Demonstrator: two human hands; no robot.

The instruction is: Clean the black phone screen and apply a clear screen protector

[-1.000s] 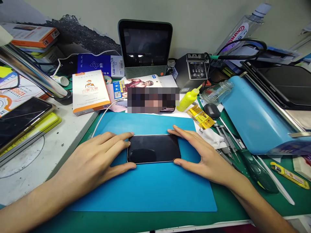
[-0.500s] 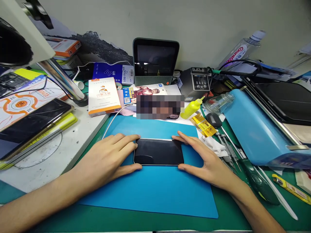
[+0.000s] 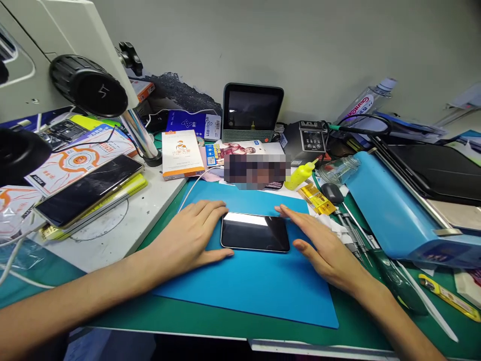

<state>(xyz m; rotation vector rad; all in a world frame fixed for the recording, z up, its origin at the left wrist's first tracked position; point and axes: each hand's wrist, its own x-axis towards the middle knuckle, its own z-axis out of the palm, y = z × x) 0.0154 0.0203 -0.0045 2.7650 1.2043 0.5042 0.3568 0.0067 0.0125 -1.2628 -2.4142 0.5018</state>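
Observation:
A smartphone [image 3: 255, 235] with a dark screen and a light-coloured frame lies face up on the blue mat [image 3: 244, 286]. Light reflects along its far edge. My left hand [image 3: 195, 230] grips its left end, the fingers at the far corner and the thumb along the near edge. Beyond the opposite end, my right hand [image 3: 323, 245] is apart from the phone, thumb and fingers spread with nothing in them.
A microscope [image 3: 90, 87] on a metal post stands at left, near another phone [image 3: 90, 190] and a white box [image 3: 183, 154]. Behind the mat are a smart display [image 3: 253, 113] and a yellow bottle [image 3: 300, 174]. Screwdrivers [image 3: 353, 235] and a blue stand [image 3: 391, 210] are at right.
My right hand has let go of the phone's right end and moved slightly away. My left hand stays at the left end. The camera view has shifted, showing more of the left side.

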